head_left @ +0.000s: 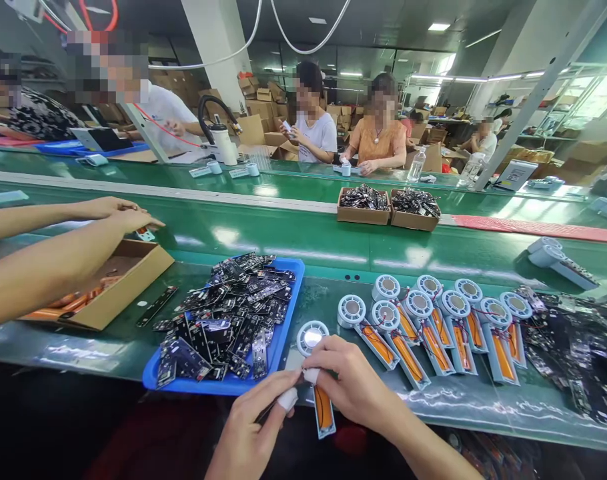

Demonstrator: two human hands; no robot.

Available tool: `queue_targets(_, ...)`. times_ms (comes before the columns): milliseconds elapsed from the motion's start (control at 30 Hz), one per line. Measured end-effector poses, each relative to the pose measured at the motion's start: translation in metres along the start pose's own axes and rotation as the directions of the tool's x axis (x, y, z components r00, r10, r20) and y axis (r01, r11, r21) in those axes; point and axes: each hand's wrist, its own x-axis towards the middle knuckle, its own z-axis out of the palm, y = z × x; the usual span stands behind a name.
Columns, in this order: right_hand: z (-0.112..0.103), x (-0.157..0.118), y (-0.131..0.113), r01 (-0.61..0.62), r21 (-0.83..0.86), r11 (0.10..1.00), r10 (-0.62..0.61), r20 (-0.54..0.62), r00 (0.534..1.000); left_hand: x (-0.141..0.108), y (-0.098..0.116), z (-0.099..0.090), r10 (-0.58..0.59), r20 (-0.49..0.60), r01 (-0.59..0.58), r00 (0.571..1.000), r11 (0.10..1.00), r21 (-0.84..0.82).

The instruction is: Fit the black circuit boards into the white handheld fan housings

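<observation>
A light-blue fan unit (324, 408) with a round head and an orange battery in its handle lies at the table's front edge. My right hand (351, 380) is over its handle, fingers pinched, with white tape on a fingertip. My left hand (263, 417) is closed just left of it, its taped fingertip close to the right hand's fingers. What the fingers pinch is too small to make out. Left of the hands, a blue tray (289, 320) holds a heap of black circuit boards (233, 313). Several similar fan units (408, 357) lie to the right.
A cardboard box (128, 287) with orange batteries stands left, under another person's arms (58, 253). More boards (578, 353) lie at the far right. Two boxes of dark parts (366, 215) sit on the green belt (263, 230). People sit across the belt.
</observation>
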Motion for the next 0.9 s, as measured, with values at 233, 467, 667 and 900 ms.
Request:
queue_targets(233,-0.011,0.003,-0.002,-0.162,0.102,0.981,0.164,-0.01,0.986,0.002,0.001,0.004,-0.106,-0.043,0.106,0.993,0.994,0.005)
queue_targets(467,-0.001,-0.008,-0.015,-0.355,0.151,0.923,0.349,0.068,0.935,-0.015,0.011,0.01,-0.139,-0.041,0.14,0.989,0.99,0.014)
queue_targets(667,0.005,-0.009,-0.006,-0.342,0.274,0.899,0.339,0.063,0.939,-0.014,-0.006,0.023,-0.284,-0.063,0.281,0.957,0.958,-0.049)
queue_targets(900,0.002,-0.014,-0.015,-0.231,0.313,0.921,0.202,0.125,0.971,-0.01,0.003,0.04,-0.405,0.324,0.514,0.855,0.581,-0.631)
